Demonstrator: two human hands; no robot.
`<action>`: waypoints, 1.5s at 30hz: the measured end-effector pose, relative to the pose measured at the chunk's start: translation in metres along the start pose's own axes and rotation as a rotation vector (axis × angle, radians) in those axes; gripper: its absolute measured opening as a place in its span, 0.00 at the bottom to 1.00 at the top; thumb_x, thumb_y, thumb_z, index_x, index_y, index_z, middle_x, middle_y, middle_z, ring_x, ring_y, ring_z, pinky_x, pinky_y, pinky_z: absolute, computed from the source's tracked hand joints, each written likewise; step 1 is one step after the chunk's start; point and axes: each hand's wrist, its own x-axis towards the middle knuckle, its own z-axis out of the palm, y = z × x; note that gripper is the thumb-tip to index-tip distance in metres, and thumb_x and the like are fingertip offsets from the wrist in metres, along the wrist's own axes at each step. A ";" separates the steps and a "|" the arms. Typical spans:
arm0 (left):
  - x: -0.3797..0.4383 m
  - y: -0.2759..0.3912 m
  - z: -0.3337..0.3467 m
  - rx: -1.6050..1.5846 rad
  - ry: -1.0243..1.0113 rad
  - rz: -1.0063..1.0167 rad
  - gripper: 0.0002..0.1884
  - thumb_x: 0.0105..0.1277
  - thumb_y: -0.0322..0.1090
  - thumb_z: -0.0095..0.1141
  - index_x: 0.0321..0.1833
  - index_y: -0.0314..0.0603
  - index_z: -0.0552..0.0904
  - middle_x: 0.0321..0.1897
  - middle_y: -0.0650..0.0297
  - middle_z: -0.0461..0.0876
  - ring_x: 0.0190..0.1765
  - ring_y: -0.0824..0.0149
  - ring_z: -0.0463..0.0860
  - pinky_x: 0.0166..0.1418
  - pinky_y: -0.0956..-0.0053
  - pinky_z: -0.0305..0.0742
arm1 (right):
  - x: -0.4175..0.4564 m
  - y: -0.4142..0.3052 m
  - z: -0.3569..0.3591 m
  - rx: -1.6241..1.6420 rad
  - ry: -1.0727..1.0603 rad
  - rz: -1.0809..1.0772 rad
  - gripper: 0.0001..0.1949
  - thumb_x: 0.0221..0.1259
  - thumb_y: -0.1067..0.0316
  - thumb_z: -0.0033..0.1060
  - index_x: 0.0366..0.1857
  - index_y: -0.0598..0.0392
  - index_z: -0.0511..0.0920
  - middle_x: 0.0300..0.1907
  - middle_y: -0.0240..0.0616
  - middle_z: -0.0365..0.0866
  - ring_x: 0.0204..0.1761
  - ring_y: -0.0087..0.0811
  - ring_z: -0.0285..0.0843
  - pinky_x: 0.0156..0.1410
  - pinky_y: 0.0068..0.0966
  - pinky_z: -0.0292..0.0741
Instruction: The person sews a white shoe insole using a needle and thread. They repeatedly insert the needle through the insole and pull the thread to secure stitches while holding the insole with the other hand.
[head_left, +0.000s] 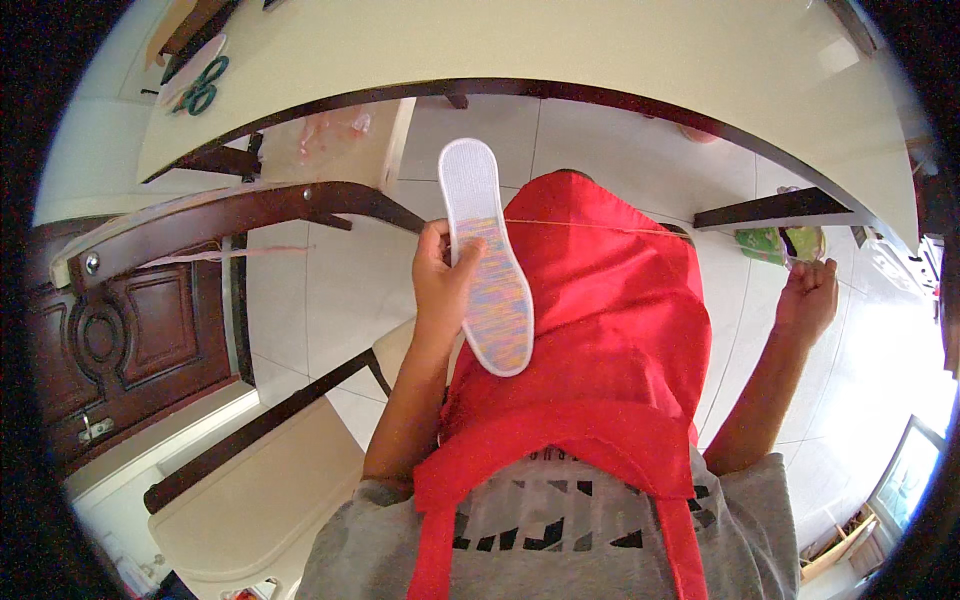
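My left hand (444, 277) grips a white insole (469, 176) at its middle, the thumb lying on the face and the fingers behind the edge. Multicoloured stitching covers the lower part of the insole; its upper end is plain white. From the insole's right edge a thin yellowish thread (592, 223) runs taut to the right across the red apron (607, 300). My right hand (806, 296) is held far out to the right, its fingers closed near the thread's far end. Whether a needle is between those fingers cannot be made out.
A cream table (525, 45) with a dark edge curves across the top. Green-handled scissors (201, 86) lie at its left end. Pink thread (262, 251) hangs by a dark wooden chair rail (225, 214) at the left. A cream chair seat (262, 487) is at the lower left.
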 end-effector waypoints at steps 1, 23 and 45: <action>-0.003 0.006 0.009 -0.060 0.007 0.003 0.13 0.56 0.26 0.57 0.43 0.33 0.71 0.36 0.61 0.77 0.35 0.72 0.76 0.42 0.77 0.73 | -0.019 0.004 0.018 -0.224 0.070 -0.083 0.07 0.66 0.66 0.41 0.33 0.58 0.68 0.22 0.27 0.61 0.21 0.18 0.56 0.26 0.18 0.63; -0.021 0.040 0.034 -0.040 -0.119 0.076 0.26 0.56 0.24 0.56 0.59 0.35 0.63 0.40 0.59 0.75 0.41 0.70 0.77 0.47 0.76 0.72 | -0.146 0.073 0.139 -0.616 -0.822 -0.252 0.10 0.48 0.77 0.60 0.36 0.57 0.73 0.28 0.33 0.77 0.21 0.17 0.70 0.26 0.15 0.69; -0.021 0.042 0.033 0.017 -0.163 0.175 0.33 0.55 0.20 0.54 0.65 0.38 0.59 0.41 0.59 0.75 0.43 0.69 0.77 0.48 0.75 0.72 | -0.153 0.085 0.143 -0.706 -0.877 -0.310 0.11 0.49 0.75 0.61 0.35 0.56 0.71 0.26 0.34 0.76 0.19 0.19 0.71 0.23 0.17 0.69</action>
